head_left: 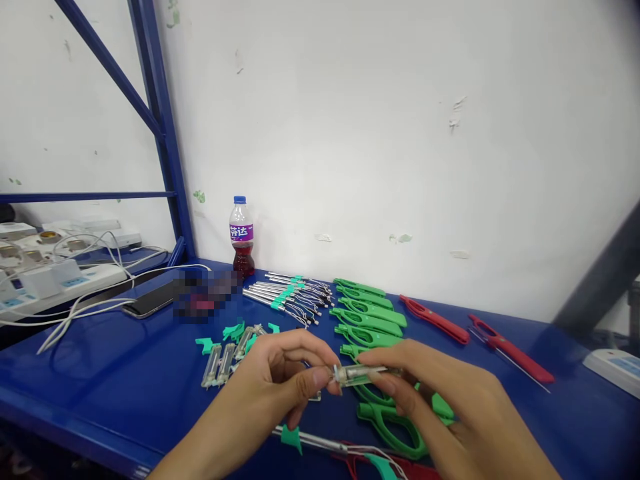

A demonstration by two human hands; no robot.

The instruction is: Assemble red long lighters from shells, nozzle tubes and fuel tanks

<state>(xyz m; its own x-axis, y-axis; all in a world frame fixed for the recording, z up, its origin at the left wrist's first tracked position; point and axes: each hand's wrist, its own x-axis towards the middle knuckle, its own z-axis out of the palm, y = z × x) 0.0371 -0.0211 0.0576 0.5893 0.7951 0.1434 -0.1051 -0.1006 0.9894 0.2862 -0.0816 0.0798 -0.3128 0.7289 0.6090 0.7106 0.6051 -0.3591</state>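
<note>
Between my two hands is a small clear plastic part (357,375) with metal inside, held level above the table. My left hand (293,380) pinches its left end between thumb and fingers. My right hand (430,387) grips its right end between thumb and forefinger. Beneath my hands lie a green handle shell (393,423) and a metal rod (320,440) with green tape and white wires. Left of my left hand are several similar clear parts (219,363) with green tabs.
Several green handle shells (370,317) line up behind my right hand, with taped wired rods (285,293) to their left. Two red handles (520,357) lie at the right. A bottle (243,240), a phone (153,298) and white cables (75,310) are at the back left.
</note>
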